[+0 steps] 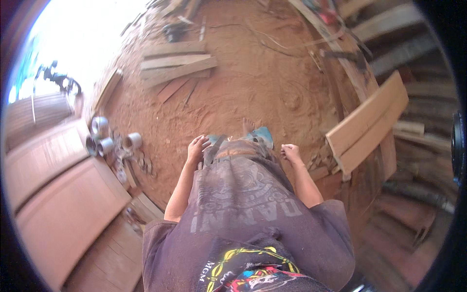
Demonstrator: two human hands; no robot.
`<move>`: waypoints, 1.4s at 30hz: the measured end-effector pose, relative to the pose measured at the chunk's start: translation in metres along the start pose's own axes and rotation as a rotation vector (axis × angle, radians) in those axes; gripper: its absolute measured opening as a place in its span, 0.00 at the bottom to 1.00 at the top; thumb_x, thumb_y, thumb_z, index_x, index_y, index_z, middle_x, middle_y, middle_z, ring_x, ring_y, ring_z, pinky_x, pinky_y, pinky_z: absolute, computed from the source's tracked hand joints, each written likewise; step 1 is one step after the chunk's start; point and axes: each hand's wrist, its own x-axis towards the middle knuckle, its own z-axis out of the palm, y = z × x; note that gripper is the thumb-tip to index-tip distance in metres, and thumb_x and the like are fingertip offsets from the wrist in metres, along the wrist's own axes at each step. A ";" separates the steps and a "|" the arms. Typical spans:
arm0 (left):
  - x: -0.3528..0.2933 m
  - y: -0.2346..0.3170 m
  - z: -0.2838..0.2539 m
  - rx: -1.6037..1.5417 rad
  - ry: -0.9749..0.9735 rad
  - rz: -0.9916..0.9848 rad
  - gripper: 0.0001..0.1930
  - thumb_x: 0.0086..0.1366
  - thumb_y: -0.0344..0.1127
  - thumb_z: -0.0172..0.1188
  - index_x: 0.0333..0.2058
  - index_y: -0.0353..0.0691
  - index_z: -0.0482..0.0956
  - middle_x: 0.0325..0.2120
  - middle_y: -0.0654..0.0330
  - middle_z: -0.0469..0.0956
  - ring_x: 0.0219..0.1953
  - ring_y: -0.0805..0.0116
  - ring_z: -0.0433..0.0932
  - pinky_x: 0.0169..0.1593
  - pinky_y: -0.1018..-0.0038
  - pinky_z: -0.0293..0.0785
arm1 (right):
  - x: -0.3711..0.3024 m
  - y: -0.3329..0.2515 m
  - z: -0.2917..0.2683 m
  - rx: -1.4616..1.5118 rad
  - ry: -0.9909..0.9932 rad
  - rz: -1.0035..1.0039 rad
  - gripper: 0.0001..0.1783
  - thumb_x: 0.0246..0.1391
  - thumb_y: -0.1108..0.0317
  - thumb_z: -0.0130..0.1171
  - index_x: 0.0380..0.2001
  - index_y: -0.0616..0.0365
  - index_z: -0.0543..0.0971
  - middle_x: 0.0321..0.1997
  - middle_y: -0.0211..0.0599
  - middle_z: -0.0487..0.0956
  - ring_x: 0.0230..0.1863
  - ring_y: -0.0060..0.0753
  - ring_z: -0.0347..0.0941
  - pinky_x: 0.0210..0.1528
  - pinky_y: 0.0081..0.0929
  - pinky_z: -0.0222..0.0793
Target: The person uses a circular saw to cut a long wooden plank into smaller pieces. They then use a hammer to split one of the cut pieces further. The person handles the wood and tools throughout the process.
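Note:
My left hand (198,147) hangs at my left side with its fingers loosely apart and nothing visible in it. Close beside it, a dark, flat strip (213,150) lies against my clothing; what it is I cannot make out. On the other side, my right hand (290,152) hangs with the fingers curled in, and no object shows in it. Nearest to the right hand is a tilted wooden board (369,124), well apart from it. Sandy brown ground (243,92) stretches ahead of my feet.
Several planks (177,63) lie on the ground ahead. To the left are whitish cylinders (132,141) and large wooden panels (73,204). A hammer-like tool (343,56) rests on the bench at right, beside stacked timber (413,97). A motorbike (61,80) stands far left.

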 end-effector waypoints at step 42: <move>-0.114 -0.244 -0.059 -1.068 0.763 -0.167 0.17 0.71 0.43 0.65 0.49 0.36 0.88 0.36 0.57 0.87 0.40 0.63 0.85 0.45 0.61 0.81 | -0.035 -0.246 0.527 -1.527 -0.925 -0.756 0.16 0.64 0.59 0.68 0.45 0.61 0.90 0.40 0.38 0.90 0.42 0.31 0.87 0.40 0.31 0.81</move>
